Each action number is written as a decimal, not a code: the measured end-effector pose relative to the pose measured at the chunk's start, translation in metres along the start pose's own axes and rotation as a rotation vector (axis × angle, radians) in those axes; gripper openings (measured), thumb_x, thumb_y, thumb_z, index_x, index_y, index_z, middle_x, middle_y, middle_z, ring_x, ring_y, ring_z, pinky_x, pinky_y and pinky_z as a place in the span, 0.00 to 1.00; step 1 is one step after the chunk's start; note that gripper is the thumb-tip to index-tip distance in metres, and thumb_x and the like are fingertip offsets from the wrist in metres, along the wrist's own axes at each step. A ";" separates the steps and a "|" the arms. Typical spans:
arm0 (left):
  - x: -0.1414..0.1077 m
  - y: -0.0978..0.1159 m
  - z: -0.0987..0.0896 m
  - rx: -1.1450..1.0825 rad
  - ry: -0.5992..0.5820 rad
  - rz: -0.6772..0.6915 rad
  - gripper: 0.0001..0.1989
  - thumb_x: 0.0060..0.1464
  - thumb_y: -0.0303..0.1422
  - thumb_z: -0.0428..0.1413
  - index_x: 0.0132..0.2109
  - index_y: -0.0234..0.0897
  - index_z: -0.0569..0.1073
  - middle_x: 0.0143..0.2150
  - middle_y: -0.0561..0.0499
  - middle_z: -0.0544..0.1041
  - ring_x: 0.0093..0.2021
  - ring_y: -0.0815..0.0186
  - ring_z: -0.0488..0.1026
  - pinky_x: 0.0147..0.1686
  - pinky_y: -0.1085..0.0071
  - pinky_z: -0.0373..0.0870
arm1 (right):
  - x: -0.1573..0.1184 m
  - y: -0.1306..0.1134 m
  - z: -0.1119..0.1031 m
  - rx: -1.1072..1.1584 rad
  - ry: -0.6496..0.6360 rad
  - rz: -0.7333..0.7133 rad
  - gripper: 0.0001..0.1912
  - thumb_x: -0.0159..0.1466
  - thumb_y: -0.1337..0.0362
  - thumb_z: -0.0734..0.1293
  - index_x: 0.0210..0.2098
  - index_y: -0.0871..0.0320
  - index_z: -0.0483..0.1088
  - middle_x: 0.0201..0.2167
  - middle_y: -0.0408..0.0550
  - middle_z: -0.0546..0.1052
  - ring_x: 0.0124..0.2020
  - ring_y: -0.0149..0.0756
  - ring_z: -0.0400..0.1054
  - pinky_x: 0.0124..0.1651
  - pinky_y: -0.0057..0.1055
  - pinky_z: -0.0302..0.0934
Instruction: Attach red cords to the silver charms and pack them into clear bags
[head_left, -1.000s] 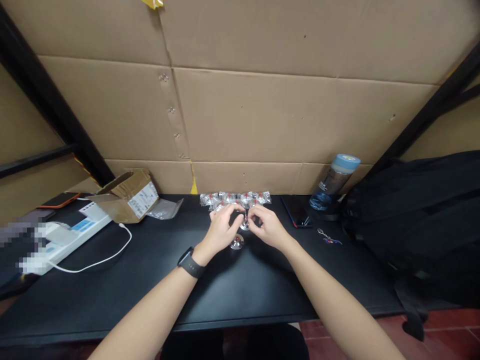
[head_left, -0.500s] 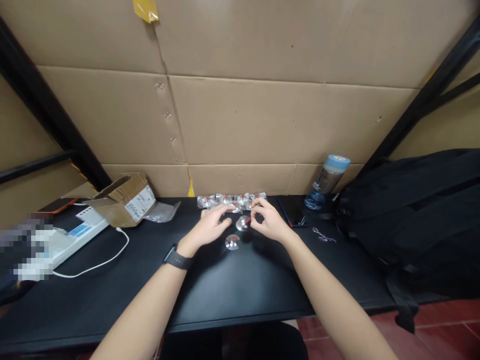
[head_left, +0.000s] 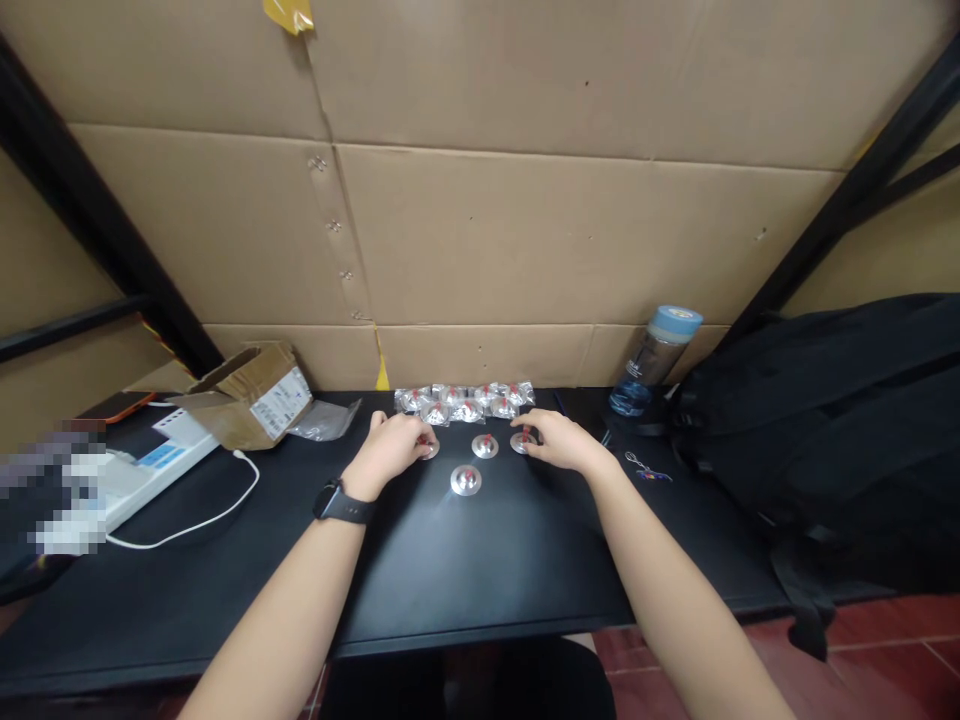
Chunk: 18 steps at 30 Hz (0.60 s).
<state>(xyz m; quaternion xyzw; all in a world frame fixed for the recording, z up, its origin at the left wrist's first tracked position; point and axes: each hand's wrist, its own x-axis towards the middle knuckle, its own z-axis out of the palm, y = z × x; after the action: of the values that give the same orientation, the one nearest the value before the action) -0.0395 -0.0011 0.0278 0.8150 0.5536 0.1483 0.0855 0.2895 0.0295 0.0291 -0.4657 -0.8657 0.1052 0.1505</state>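
Note:
My left hand (head_left: 391, 452) has its fingertips closed on the red knob of a clear round disc (head_left: 429, 450) on the black table. At the right, my right hand (head_left: 556, 440) has thumb and finger around the red knob of another disc (head_left: 522, 443). Between the hands lies a third clear disc (head_left: 484, 446) with a red knob, and a fourth disc (head_left: 466, 480) sits nearer to me. Behind them several similar discs in clear wrappers (head_left: 468, 410) lie in two rows.
An open cardboard box (head_left: 251, 400), a clear plastic bag (head_left: 324, 420) and a white power strip (head_left: 161, 465) with a cable are at the left. A water bottle (head_left: 652, 362), a small keychain (head_left: 651, 470) and a black backpack (head_left: 832, 430) stand or lie right.
My left hand has moved left, from open over the discs to a knob at the left. My right hand has shifted slightly right and down, uncovering the middle disc.

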 end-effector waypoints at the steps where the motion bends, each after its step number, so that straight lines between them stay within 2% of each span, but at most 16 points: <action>1: 0.000 0.001 -0.001 0.009 -0.008 -0.025 0.09 0.56 0.30 0.56 0.33 0.43 0.81 0.35 0.49 0.84 0.41 0.58 0.75 0.50 0.58 0.52 | 0.000 0.000 0.000 -0.027 -0.033 0.008 0.16 0.61 0.66 0.70 0.48 0.50 0.78 0.43 0.48 0.80 0.42 0.38 0.74 0.42 0.27 0.62; 4: 0.000 0.005 -0.005 0.045 -0.016 -0.099 0.10 0.55 0.28 0.55 0.31 0.41 0.80 0.34 0.48 0.83 0.40 0.58 0.75 0.51 0.56 0.49 | 0.003 0.000 0.002 -0.075 -0.099 0.070 0.10 0.63 0.68 0.68 0.40 0.50 0.81 0.41 0.46 0.81 0.42 0.38 0.75 0.43 0.27 0.61; 10: -0.003 0.006 -0.007 0.107 -0.007 -0.216 0.09 0.52 0.25 0.55 0.30 0.41 0.80 0.31 0.48 0.82 0.40 0.56 0.75 0.51 0.53 0.49 | 0.004 -0.001 0.001 -0.133 -0.107 0.197 0.05 0.62 0.67 0.70 0.34 0.51 0.80 0.37 0.47 0.81 0.38 0.39 0.76 0.34 0.26 0.57; 13: -0.003 0.002 -0.008 0.146 -0.022 -0.300 0.10 0.51 0.24 0.54 0.28 0.39 0.79 0.30 0.47 0.81 0.39 0.53 0.76 0.50 0.53 0.51 | 0.003 -0.004 -0.001 -0.189 -0.087 0.246 0.06 0.63 0.68 0.69 0.32 0.54 0.78 0.37 0.49 0.80 0.38 0.40 0.75 0.35 0.28 0.57; 15: -0.002 0.002 -0.011 0.113 0.026 -0.287 0.10 0.55 0.26 0.54 0.33 0.40 0.80 0.32 0.47 0.82 0.42 0.52 0.77 0.49 0.55 0.54 | 0.002 -0.007 -0.002 -0.216 -0.020 0.224 0.07 0.65 0.69 0.66 0.33 0.55 0.77 0.37 0.50 0.79 0.40 0.40 0.74 0.37 0.29 0.59; 18: 0.000 0.010 -0.014 -0.082 0.179 -0.146 0.09 0.61 0.32 0.54 0.44 0.45 0.79 0.40 0.50 0.84 0.46 0.55 0.78 0.49 0.60 0.58 | 0.002 -0.016 0.000 -0.196 0.127 0.100 0.08 0.68 0.70 0.63 0.36 0.56 0.74 0.41 0.51 0.77 0.44 0.40 0.71 0.43 0.31 0.61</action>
<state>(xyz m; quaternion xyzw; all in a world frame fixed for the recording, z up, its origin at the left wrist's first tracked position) -0.0352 -0.0055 0.0441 0.7518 0.6103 0.2367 0.0795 0.2763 0.0223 0.0350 -0.5265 -0.8362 -0.0021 0.1534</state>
